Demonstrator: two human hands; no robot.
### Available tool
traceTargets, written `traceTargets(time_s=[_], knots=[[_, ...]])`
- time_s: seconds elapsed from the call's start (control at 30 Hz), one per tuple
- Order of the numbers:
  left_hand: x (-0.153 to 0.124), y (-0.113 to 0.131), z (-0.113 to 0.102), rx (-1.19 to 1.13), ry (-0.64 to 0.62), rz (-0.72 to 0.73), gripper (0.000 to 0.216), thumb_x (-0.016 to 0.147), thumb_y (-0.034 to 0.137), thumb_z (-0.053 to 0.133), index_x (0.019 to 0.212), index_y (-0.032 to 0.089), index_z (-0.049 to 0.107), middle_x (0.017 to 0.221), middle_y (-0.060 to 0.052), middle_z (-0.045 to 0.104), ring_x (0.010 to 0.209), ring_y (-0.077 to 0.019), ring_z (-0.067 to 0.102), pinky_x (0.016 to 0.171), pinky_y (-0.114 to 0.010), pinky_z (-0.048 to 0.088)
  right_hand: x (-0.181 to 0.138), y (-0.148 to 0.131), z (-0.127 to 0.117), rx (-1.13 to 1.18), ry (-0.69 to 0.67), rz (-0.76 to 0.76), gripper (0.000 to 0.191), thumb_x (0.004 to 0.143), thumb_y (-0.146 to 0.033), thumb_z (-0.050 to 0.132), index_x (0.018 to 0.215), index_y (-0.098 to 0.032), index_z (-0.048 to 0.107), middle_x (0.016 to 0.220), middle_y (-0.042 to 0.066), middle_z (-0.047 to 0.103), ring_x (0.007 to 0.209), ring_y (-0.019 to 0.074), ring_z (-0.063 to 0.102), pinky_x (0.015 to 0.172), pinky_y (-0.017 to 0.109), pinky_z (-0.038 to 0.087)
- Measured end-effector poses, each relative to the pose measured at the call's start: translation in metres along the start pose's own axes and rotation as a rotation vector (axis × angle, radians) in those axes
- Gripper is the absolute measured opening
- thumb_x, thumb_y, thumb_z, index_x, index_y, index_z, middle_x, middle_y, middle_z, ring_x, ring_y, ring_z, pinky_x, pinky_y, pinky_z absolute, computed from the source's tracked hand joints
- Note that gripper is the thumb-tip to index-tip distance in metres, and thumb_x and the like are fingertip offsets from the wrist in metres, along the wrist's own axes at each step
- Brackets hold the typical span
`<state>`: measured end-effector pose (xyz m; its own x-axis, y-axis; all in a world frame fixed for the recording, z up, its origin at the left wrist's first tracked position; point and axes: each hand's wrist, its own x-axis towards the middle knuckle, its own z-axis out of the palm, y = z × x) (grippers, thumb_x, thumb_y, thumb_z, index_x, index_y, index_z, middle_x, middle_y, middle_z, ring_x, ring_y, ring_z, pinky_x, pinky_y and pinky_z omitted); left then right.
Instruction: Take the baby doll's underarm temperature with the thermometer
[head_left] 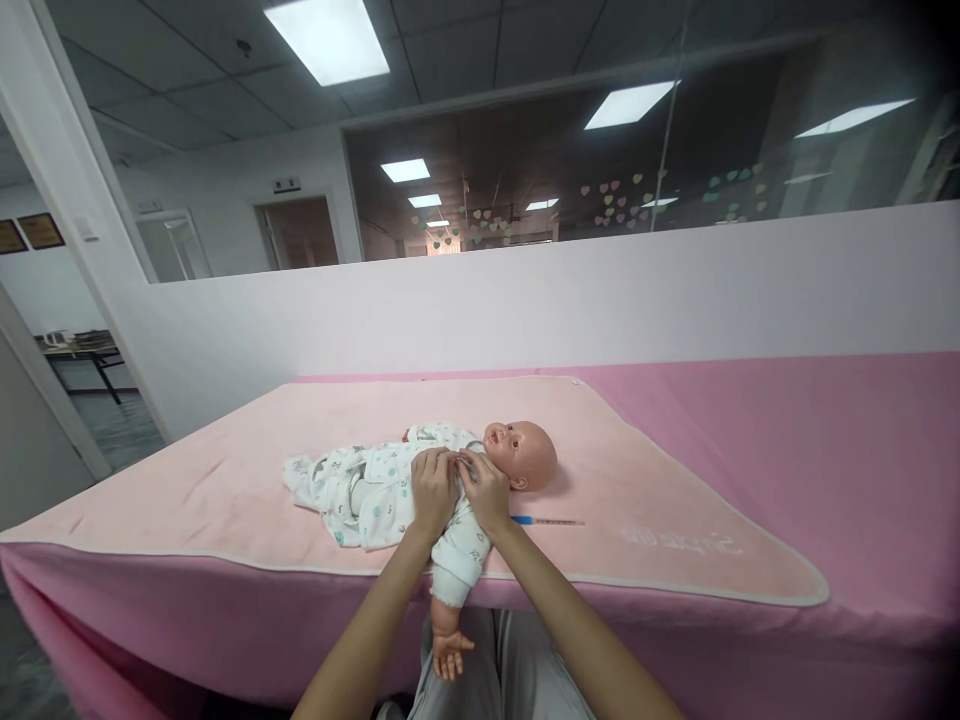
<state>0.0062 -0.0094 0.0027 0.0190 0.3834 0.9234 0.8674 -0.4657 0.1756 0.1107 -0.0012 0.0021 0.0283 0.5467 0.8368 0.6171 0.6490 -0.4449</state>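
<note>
A baby doll (525, 452) lies on its back on a pale pink blanket (660, 500), head to the right, dressed in a white printed romper (367, 490). My left hand (433, 490) rests on the doll's chest with its fingers curled onto the romper. My right hand (484, 490) sits beside it near the neck, fingers pinching the romper's collar. One doll arm (450, 610) hangs over the table's front edge between my forearms. A thin thermometer with a blue end (546, 521) lies on the blanket just right of my right wrist.
The blanket covers a table draped in a darker pink cloth (862, 450). A low white partition wall (600, 290) runs behind it, with glass above. At the left an opening leads to a room with a desk (79, 352).
</note>
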Motion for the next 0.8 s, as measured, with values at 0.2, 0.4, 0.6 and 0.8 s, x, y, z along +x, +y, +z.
traceTargets(time_s=[0.2,0.4,0.6,0.8], knots=[[0.0,0.0,0.001,-0.011,-0.01,0.013,0.015,0.085,0.015,0.043,0.085,0.017,0.058,0.086,-0.006,0.059,0.087,-0.0194,0.051,0.079,-0.034,0.036,0.001,-0.006,-0.003,0.004,-0.021,0.117,0.023,0.082,-0.028,0.046,0.083,-0.02,0.067,0.077,0.003,0.068,0.07,0.0155,0.062,0.064,0.024,0.045],[0.001,-0.001,0.001,0.011,-0.024,0.055,0.015,0.085,0.015,0.042,0.086,0.017,0.057,0.087,-0.007,0.058,0.087,-0.0204,0.051,0.078,-0.034,0.036,0.002,-0.006,0.0,0.039,-0.07,0.248,0.02,0.08,-0.03,0.048,0.079,-0.021,0.066,0.08,0.001,0.068,0.072,0.0158,0.062,0.064,0.024,0.043],[0.001,0.0,-0.002,0.021,-0.021,0.054,0.015,0.085,0.018,0.043,0.092,0.018,0.056,0.087,-0.007,0.059,0.085,-0.0198,0.051,0.076,-0.034,0.037,0.002,-0.01,-0.002,0.042,-0.082,0.233,0.021,0.082,-0.03,0.045,0.081,-0.02,0.063,0.081,0.001,0.067,0.074,0.0146,0.06,0.064,0.022,0.041],[0.0,-0.001,0.0,0.004,0.033,0.074,0.014,0.086,0.018,0.041,0.091,0.017,0.055,0.085,-0.007,0.061,0.084,-0.0187,0.052,0.076,-0.033,0.037,-0.001,-0.01,-0.003,-0.051,-0.087,0.137,0.028,0.087,-0.034,0.038,0.084,-0.02,0.062,0.083,0.003,0.066,0.072,0.0146,0.06,0.062,0.022,0.039]])
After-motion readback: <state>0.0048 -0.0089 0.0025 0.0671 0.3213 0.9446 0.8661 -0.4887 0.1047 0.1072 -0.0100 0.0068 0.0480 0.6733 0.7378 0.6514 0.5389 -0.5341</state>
